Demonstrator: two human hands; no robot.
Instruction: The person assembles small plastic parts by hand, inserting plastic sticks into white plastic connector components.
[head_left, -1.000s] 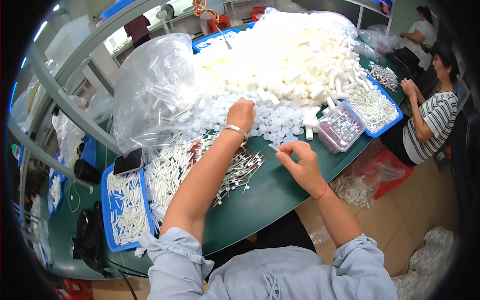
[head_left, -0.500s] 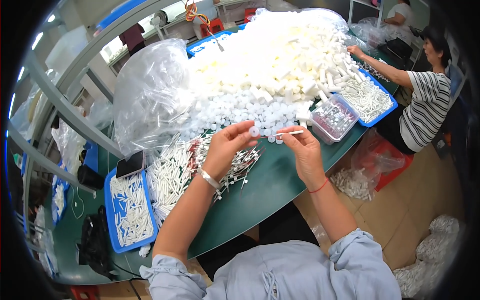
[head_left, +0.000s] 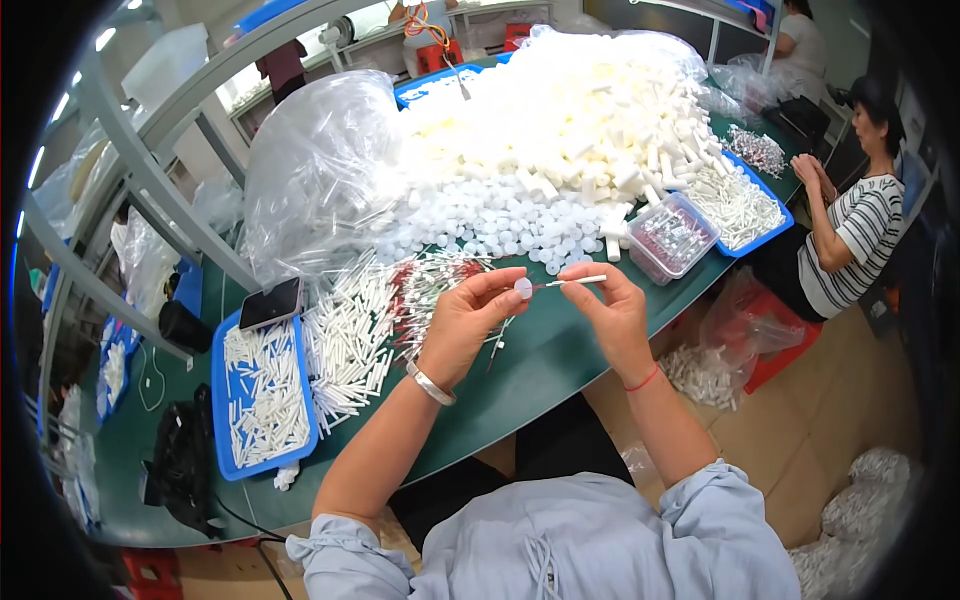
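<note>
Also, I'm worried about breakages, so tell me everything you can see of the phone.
The phone is a flat, rounded rectangle with a glossy, dark screen facing up and a paler rim. It lies slightly aslant over the far end of the blue tray at the left. Its back, and exactly what supports it, are hidden. Nothing is seen lying on it.

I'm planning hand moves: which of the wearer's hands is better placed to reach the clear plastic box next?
Probably the right hand: it's nearer the clear plastic box, while the left hand, pinching a translucent disc, is farther away. The right isn't free either; it holds a white stick.
</note>
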